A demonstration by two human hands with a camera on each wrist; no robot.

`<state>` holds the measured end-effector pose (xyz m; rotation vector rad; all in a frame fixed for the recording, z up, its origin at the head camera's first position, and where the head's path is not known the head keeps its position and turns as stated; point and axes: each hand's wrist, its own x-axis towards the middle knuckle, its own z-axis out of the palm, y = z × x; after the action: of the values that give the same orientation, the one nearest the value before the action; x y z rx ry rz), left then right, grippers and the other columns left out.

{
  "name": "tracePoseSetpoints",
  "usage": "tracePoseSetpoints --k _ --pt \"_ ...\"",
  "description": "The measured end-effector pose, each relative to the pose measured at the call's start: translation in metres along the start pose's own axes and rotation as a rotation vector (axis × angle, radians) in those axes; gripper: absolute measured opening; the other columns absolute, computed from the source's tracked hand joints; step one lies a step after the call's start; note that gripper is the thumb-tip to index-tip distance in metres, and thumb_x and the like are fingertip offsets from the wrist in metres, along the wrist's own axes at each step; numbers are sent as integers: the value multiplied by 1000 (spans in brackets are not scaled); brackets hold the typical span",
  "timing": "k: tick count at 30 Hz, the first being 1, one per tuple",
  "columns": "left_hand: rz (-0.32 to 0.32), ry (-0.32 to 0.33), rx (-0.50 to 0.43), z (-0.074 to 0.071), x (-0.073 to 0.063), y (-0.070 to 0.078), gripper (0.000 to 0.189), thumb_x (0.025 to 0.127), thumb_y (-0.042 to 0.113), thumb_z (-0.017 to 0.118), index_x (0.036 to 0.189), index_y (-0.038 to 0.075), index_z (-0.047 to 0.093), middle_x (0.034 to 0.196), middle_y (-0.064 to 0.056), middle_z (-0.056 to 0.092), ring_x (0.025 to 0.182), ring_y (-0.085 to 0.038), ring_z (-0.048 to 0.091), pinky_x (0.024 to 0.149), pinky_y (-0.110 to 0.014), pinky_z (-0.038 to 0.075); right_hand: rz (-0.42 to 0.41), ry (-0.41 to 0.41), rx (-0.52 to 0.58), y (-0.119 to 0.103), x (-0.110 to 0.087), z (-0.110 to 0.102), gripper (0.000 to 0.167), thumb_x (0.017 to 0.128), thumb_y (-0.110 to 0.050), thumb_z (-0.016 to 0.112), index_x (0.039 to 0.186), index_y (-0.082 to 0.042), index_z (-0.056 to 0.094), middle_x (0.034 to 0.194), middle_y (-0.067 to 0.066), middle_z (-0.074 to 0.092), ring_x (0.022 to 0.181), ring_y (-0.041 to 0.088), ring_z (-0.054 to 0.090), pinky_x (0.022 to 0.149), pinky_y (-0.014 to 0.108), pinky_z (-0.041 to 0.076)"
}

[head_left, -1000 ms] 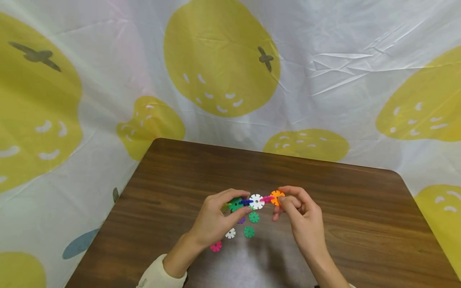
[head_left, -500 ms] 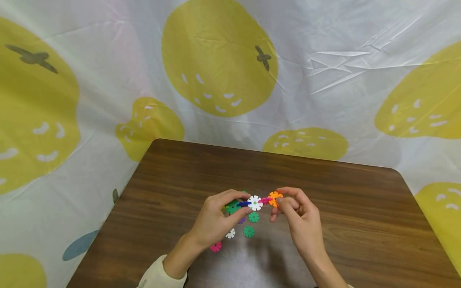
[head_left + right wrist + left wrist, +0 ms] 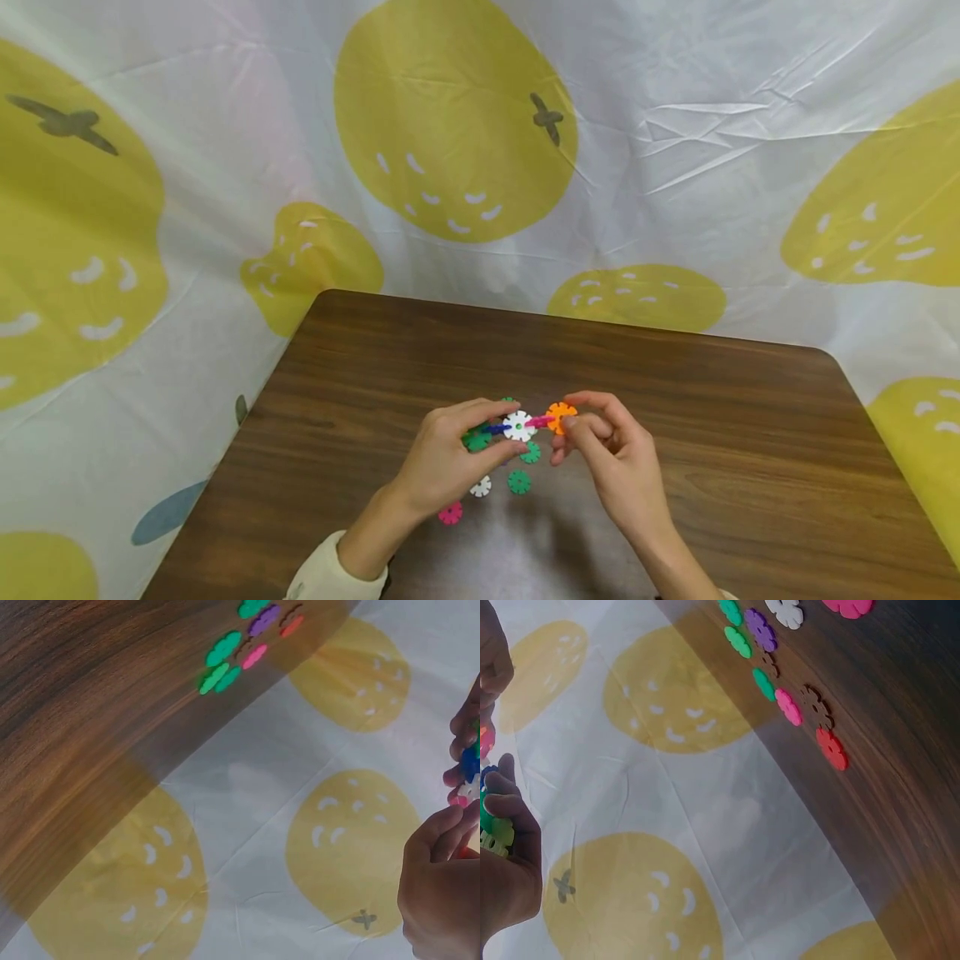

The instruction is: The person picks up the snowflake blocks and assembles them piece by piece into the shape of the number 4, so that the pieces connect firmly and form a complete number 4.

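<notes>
Both hands hold up a chain of interlocking notched plastic discs over the table in the head view. My left hand (image 3: pixel 442 458) grips its left part, with a green disc (image 3: pixel 477 439) and an edge-on blue disc (image 3: pixel 496 429) between thumb and fingers. A white disc (image 3: pixel 518 427) sits at the left fingertips, joined to an edge-on pink disc (image 3: pixel 538 422). At the right end is an orange disc (image 3: pixel 560 415), pinched by the thumb and index finger of my right hand (image 3: pixel 626 471). A light green disc (image 3: pixel 501 834) shows in the left palm in the left wrist view.
Loose discs lie on the brown wooden table (image 3: pixel 750 467) beneath the hands: green (image 3: pixel 519 482), white (image 3: pixel 481 486) and pink (image 3: pixel 450 512). Purple (image 3: pixel 760 630), brown (image 3: pixel 817 707) and red (image 3: pixel 832 749) ones show in the left wrist view. A fruit-print cloth (image 3: pixel 480 267) hangs behind the table.
The right hand has shifted slightly left with the orange end, and the white disc has slid left between the left fingertips. The left hand has barely moved and both grips continue.
</notes>
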<state>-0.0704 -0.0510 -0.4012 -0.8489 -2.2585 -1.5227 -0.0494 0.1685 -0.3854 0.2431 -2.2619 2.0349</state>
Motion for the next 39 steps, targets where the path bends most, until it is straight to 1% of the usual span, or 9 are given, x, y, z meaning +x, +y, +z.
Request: tracePoseSetpoints --k 9,13,16,18,21,26,30,35,39 --pt "12 22 79 0 -2 -3 34 80 20 90 110 8 78 96 0 79 81 -8 71 71 -15 56 -69 -107 -97 -1 2 -8 26 104 -10 60 130 -7 61 79 1 76 66 23 72 85 27 61" --pt "14 42 78 -2 -3 -6 34 79 18 90 109 7 78 97 -1 80 83 -10 73 73 -17 58 -65 -91 -180 0 6 -14 29 105 -15 60 134 -12 61 80 5 75 69 21 73 75 23 58" --pt "27 65 77 -4 -3 -9 35 77 15 91 108 6 78 97 -2 80 85 -12 75 74 -19 59 -54 -40 -284 5 13 -22 29 105 -20 61 133 -14 62 86 7 76 76 16 73 70 23 56" --pt "28 75 72 -6 -4 -10 35 77 14 91 108 6 78 97 -2 80 84 -13 75 73 -20 59 -50 -14 -379 14 19 -27 30 104 -24 62 133 -15 63 94 5 75 83 14 73 79 23 59" --pt "23 79 52 -8 -4 -13 35 77 12 91 109 6 78 95 -3 80 80 -15 74 70 -20 59 -54 -16 -542 33 28 -34 34 102 -29 67 132 -13 64 100 1 73 92 13 70 83 24 59" --pt "31 71 49 -10 -4 -13 34 78 13 90 109 6 77 94 -4 79 75 -20 73 66 -18 57 -79 -116 -664 70 35 -36 41 96 -20 75 130 -1 65 102 10 67 93 21 68 84 38 62" --pt "30 73 66 -10 -3 -10 34 79 15 90 109 7 77 94 -3 79 77 -18 73 67 -18 56 -62 -206 -745 88 35 -30 41 93 -17 77 129 0 66 109 15 68 95 27 68 83 44 60" --pt "13 72 94 -12 -2 -9 35 78 19 90 109 8 78 96 -1 80 84 -11 74 71 -18 57 -58 -333 -824 99 28 -16 36 91 -20 79 124 -10 71 107 9 69 95 22 64 84 41 56" --pt "11 70 103 -12 -1 -9 35 79 20 90 110 8 78 97 0 80 84 -9 73 70 -19 57 -107 -402 -862 104 20 -5 29 89 -24 81 116 -14 74 100 3 69 92 17 64 81 36 57"
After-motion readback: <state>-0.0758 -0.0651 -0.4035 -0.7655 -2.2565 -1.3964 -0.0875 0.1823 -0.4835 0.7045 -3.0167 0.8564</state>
